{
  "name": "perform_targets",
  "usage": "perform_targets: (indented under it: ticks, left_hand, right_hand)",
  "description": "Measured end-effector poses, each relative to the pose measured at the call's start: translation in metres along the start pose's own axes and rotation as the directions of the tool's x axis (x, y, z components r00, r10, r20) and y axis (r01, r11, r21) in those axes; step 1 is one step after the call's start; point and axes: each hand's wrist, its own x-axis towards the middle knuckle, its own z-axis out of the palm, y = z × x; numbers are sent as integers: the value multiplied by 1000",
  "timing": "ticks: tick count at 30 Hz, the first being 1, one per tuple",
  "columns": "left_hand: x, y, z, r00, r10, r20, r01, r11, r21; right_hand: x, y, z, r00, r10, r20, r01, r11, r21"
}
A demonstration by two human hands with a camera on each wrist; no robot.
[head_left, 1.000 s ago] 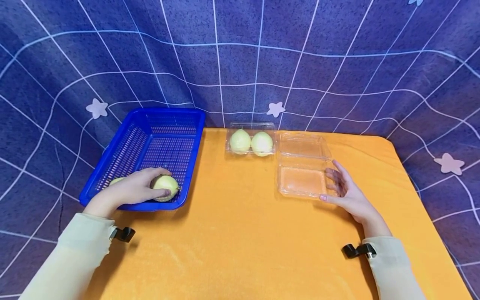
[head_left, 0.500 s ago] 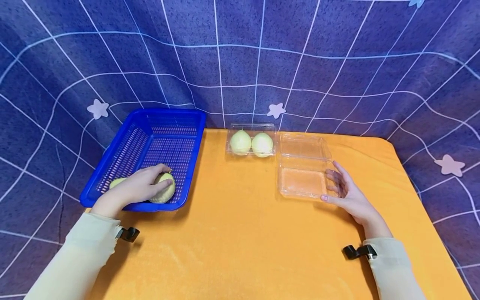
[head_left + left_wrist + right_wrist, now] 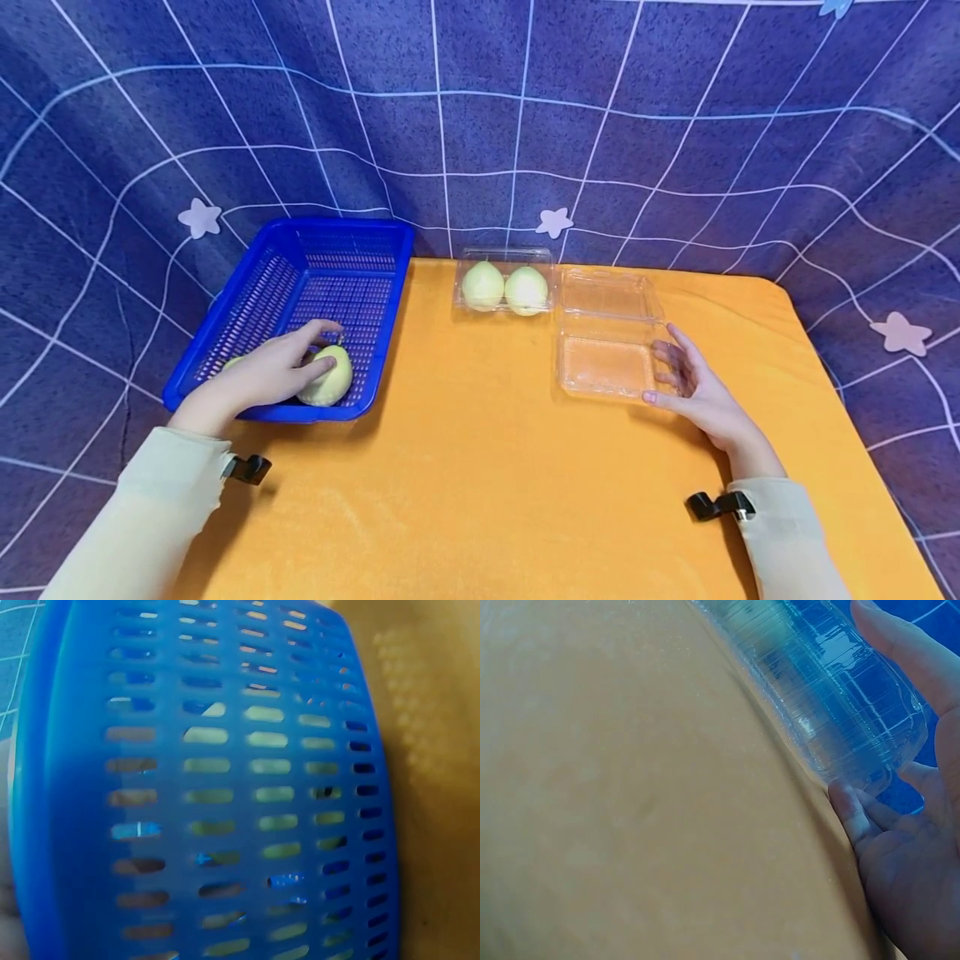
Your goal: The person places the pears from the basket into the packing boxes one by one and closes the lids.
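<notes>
grip, left hand (image 3: pixel 273 372): grasping pear (image 3: pixel 330 383), near end of blue basket (image 3: pixel 390 312).
right hand (image 3: pixel 705 402) relaxed at clear box (image 3: pixel 607 371); step, apparently: pear pick-up; next calls for upward lift.

The basket rim (image 3: pixel 386 321) bars the left hand's (image 3: pixel 279 367) right; beyond lies open cloth (image 3: pixel 480 450); a box (image 3: pixel 607 365) bars the right hand's (image 3: pixel 696 390) left.

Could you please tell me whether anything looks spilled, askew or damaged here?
Nothing stands out: two pears sit in their clear container, the other container lies open, and the blue basket looks undamaged.
</notes>
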Motion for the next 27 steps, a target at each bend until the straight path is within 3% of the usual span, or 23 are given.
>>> perform_targets:
  ticks: [9,19,27]
  left_hand:
    - [-5,-2,-4,994,106,31,-106,994,-11]
    - [-5,-8,-4,994,60,97,-57,998,-32]
    - [3,-13,7,999,43,25,-42,999,-18]
  right_hand:
    - [0,-3,1,1000,10,2,-10,1000,2]
    - [0,-1,1,1000,-1,-3,1,1000,11]
    - [0,-1,1,1000,-18,-3,18,1000,24]
